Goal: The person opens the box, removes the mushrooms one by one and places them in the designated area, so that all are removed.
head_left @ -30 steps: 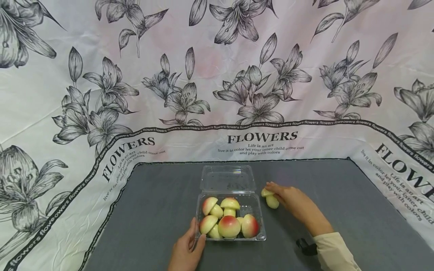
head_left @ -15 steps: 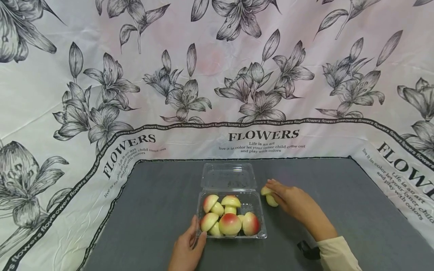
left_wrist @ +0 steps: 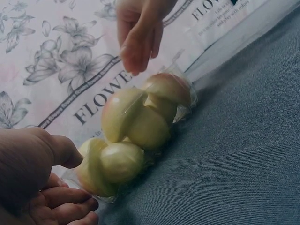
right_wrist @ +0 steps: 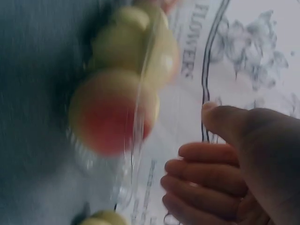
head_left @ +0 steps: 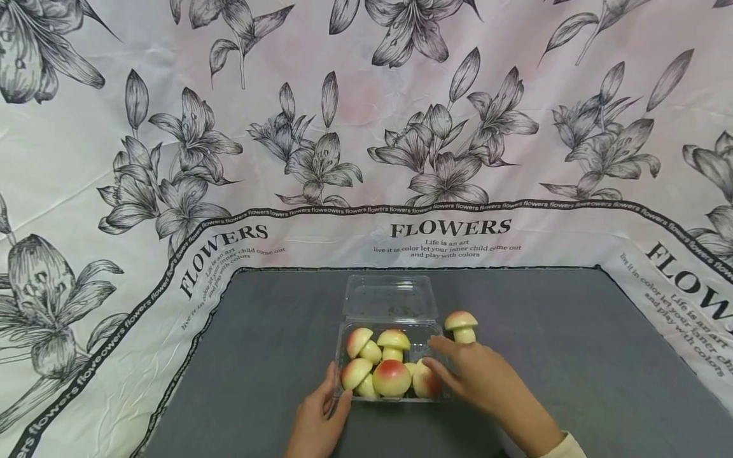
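A clear plastic clamshell box (head_left: 420,332) stands with its lid (head_left: 390,299) folded back. Several toy-like mushrooms with red-and-yellow caps (head_left: 391,378) lie inside. My left hand (head_left: 318,413) holds the box's near left corner, thumb at the front and fingers along the side. Over the right wall of the box reaches my right hand (head_left: 478,378), holding nothing; its fingers look loosely extended in the right wrist view. A single mushroom (head_left: 460,326) stands on the table just beyond this hand, right of the box. The right hand partly covers the box's right-hand mushroom (head_left: 425,381).
The dark grey tabletop (head_left: 275,331) extends to both sides of the box. Behind and around it hangs a white cloth (head_left: 355,242) printed with flowers and lettering. The right wrist view is blurred.
My right hand has let go of the mushroom right of the box and moved left and nearer, over the box's right wall. That mushroom now stands more upright. The left hand keeps its place.
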Demonstrator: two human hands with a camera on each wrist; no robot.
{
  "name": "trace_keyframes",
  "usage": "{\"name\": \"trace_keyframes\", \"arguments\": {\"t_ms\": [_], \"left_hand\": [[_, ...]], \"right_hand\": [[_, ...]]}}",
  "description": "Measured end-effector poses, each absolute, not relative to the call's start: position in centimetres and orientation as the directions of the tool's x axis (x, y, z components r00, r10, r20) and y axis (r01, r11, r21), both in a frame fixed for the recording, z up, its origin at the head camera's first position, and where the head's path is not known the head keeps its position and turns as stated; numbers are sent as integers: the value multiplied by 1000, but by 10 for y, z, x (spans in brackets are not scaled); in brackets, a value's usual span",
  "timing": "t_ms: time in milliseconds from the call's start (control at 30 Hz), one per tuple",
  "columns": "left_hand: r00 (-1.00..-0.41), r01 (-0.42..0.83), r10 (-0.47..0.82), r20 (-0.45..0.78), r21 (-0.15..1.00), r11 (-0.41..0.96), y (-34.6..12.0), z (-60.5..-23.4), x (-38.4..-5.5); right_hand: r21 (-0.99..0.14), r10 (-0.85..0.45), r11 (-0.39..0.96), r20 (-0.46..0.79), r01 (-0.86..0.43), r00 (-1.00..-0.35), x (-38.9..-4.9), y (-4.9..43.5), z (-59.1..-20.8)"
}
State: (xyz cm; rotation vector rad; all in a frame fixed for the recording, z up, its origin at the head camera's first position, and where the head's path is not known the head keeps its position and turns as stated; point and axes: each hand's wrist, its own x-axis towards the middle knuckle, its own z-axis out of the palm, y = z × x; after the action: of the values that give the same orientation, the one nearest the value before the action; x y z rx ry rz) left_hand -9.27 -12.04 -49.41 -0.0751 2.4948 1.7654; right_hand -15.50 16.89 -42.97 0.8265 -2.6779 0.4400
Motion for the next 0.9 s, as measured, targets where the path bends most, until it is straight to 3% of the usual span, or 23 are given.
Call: {"name": "trace_keyframes", "arguments": {"t_ms": [400,900], "left_hand": [[-996,-88,-1,-93,939,332,-121,-496,-95],[-998,-68,-16,-66,939,339,-121,-499,-95]], "right_hand": [[-151,-429,859,307,-489,-850,-123,142,-434],[-64,-436,880,290,-471,-852,-129,134,-444]]}}
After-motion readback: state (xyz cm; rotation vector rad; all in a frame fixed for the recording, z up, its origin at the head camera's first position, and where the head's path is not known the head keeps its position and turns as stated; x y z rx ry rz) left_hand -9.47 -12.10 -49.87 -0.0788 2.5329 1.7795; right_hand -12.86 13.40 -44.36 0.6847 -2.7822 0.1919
